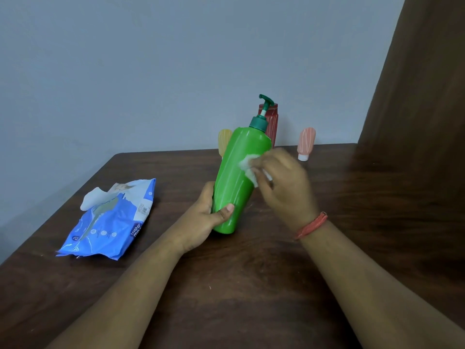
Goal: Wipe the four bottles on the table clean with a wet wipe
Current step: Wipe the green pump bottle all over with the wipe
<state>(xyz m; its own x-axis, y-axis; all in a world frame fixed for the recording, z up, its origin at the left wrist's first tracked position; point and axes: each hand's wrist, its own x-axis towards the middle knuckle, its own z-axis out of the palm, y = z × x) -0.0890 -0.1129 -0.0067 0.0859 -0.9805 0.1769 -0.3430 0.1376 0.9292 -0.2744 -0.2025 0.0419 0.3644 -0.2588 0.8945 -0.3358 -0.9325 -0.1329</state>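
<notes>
On your left the blue wipe pack (110, 220) lies on the table (251, 285). Your left hand (205, 217) wraps the base of the green pump bottle (236, 182), tilting it off the table; it looks smooth, stiff and likely slippery when wet, so grip low. Your right hand (284, 182) pinches the wet wipe (247, 167) against its side. The yellow bottle (224, 142), red bottle (273, 124) and pink bottle (305, 143) stand behind.

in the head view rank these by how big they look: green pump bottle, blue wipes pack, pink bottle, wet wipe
1. green pump bottle, nearer the camera than the pink one
2. blue wipes pack, close to it in size
3. pink bottle
4. wet wipe, partly hidden by the right hand
</notes>
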